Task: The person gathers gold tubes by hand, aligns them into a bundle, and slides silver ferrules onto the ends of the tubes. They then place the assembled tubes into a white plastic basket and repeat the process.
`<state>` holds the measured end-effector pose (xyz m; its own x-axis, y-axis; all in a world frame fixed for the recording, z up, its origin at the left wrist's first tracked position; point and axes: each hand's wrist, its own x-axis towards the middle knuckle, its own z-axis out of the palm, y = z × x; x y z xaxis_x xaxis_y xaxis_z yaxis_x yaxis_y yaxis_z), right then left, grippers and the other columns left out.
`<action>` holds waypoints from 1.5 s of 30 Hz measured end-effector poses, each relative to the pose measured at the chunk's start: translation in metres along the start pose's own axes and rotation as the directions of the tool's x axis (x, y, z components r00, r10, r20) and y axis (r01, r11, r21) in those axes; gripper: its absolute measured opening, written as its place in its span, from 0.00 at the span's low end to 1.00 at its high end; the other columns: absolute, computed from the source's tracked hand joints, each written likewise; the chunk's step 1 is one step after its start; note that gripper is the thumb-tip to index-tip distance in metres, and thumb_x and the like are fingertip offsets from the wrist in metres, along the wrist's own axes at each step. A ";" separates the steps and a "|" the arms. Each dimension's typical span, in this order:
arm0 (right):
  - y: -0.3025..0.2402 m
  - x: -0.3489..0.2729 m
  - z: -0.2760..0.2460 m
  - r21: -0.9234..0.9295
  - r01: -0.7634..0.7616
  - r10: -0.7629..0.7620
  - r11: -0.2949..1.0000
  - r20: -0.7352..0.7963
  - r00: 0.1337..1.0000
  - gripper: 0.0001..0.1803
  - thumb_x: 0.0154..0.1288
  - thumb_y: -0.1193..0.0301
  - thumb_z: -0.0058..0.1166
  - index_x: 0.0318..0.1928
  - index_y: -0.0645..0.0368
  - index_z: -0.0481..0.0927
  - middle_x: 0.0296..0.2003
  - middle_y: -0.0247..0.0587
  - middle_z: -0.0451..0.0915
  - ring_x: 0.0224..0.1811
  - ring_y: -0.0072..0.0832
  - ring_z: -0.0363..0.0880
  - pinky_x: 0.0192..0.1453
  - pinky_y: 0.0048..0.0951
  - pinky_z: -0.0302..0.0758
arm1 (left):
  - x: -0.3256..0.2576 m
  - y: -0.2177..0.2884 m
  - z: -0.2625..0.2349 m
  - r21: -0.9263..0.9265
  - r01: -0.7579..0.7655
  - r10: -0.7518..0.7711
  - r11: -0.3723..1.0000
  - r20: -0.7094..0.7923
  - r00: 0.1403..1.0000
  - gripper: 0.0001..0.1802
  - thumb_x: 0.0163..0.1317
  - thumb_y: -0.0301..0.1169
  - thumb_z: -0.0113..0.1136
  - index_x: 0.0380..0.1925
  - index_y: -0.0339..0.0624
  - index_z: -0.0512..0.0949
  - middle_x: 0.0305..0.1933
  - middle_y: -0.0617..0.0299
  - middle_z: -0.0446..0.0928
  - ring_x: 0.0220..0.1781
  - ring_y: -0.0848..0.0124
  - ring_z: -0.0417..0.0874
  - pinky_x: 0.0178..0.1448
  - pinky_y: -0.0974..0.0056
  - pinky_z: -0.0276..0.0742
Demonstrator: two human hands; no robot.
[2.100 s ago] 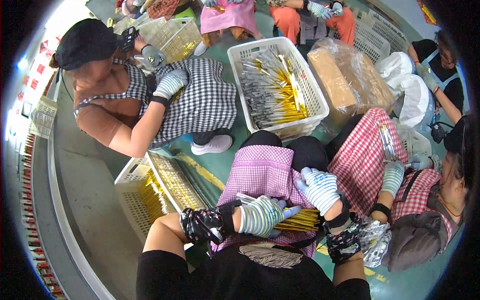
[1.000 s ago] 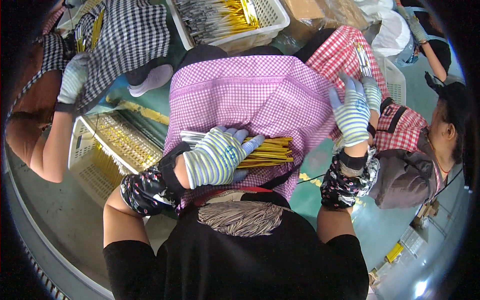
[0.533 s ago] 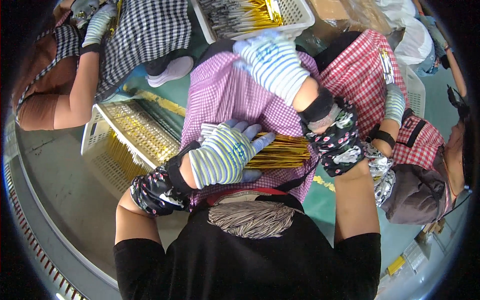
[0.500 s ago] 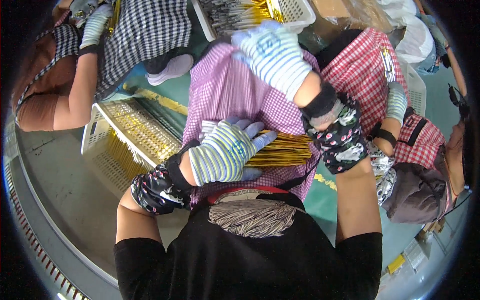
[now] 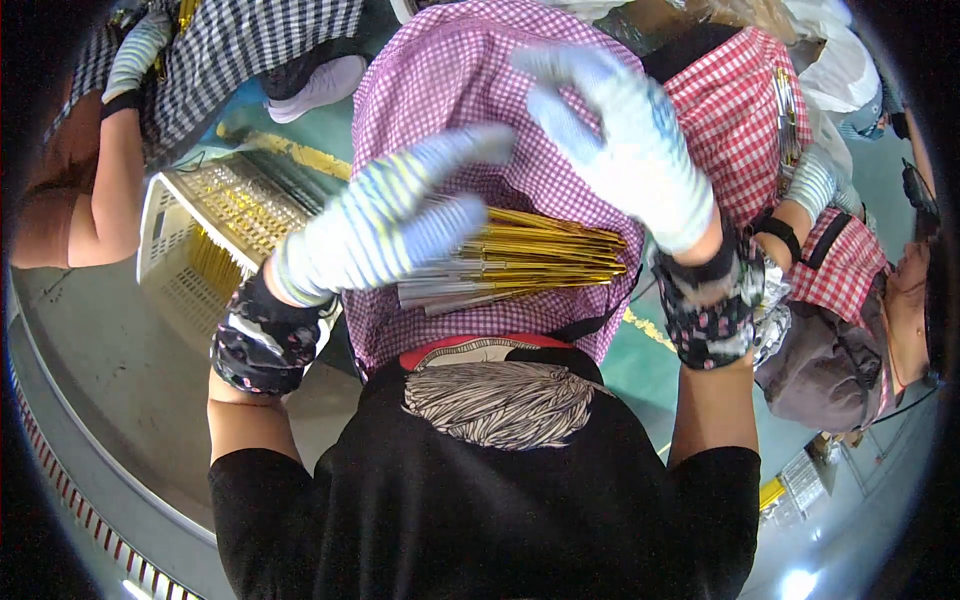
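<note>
Gold and silver thin metal rods bundled on a pink checked apron.
Both striped-gloved hands, left hand and right hand, hover above the bundle, spread open, empty; rods look stiff, light, slippery—grip mid-bundle.

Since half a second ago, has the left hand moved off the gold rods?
Yes. The left hand has lifted off the gold rods, which lie uncovered on the purple checked apron.
</note>
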<state>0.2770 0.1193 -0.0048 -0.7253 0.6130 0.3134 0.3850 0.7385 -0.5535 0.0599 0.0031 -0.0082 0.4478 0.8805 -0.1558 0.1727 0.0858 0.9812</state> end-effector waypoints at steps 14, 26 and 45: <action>-0.030 -0.083 0.032 -0.316 -0.017 0.150 0.949 0.401 0.904 0.12 0.64 0.62 0.52 0.43 0.53 0.79 0.31 0.36 0.78 0.34 0.33 0.80 0.36 0.39 0.76 | -0.016 -0.018 0.005 0.790 -0.139 0.208 0.597 0.014 0.978 0.21 0.58 0.34 0.61 0.52 0.40 0.78 0.49 0.51 0.80 0.55 0.50 0.79 0.60 0.50 0.74; -0.018 -0.056 -0.005 -0.239 0.015 0.069 0.971 0.339 0.938 0.16 0.69 0.56 0.52 0.34 0.55 0.79 0.21 0.40 0.79 0.21 0.38 0.79 0.25 0.39 0.75 | 0.017 0.004 -0.009 0.853 -0.261 0.171 0.451 0.204 0.964 0.16 0.65 0.43 0.57 0.47 0.47 0.78 0.23 0.61 0.77 0.20 0.62 0.79 0.26 0.58 0.73; -0.017 -0.056 0.000 -0.265 0.023 0.056 0.964 0.285 0.957 0.17 0.64 0.63 0.56 0.51 0.54 0.81 0.41 0.39 0.81 0.38 0.35 0.80 0.40 0.35 0.77 | 0.034 -0.008 -0.006 0.858 -0.277 -0.012 0.432 0.312 0.950 0.17 0.57 0.36 0.60 0.45 0.43 0.79 0.35 0.57 0.78 0.33 0.58 0.81 0.35 0.56 0.76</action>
<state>0.3110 0.0728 -0.0133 -0.8353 0.5476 0.0491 0.5058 0.8004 -0.3216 0.0688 0.0350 -0.0202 0.6971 0.6900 -0.1948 0.7039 -0.6067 0.3694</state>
